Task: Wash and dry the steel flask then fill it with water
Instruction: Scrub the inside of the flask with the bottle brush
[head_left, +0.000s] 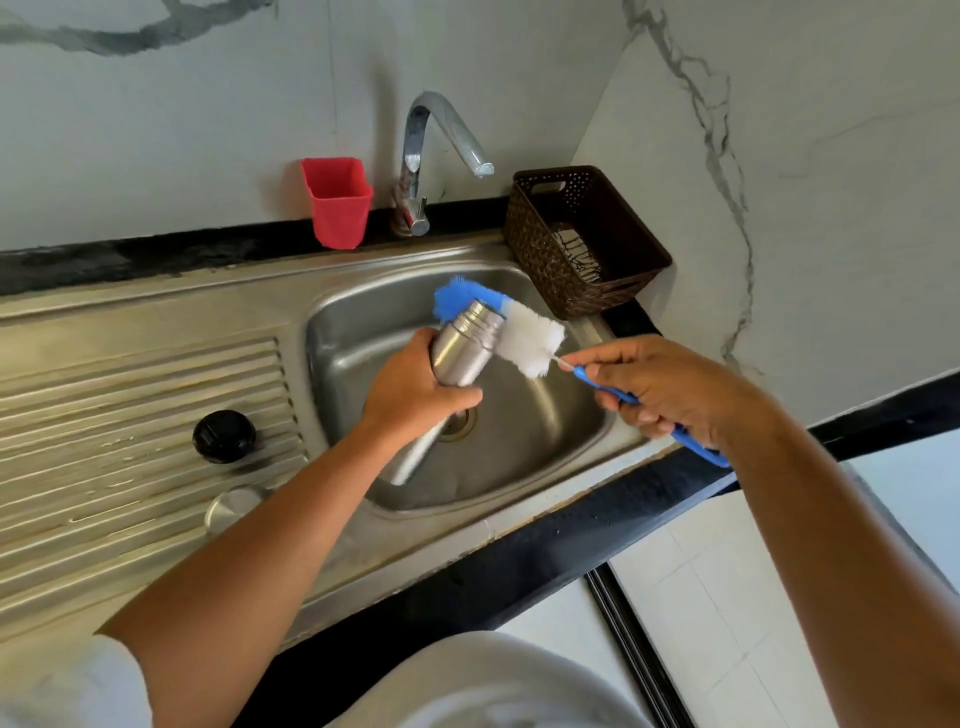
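Scrub step: probably best to turn the flask (465, 345) against the brush (530, 340) so the bristles reach all round the threaded neck, then inside the mouth. The flask is tilted above the sink (545, 431), with the left hand (415, 395) wrapped round its body. Above the sink's right rim, the right hand (670, 389) curls its fingers on the brush handle.
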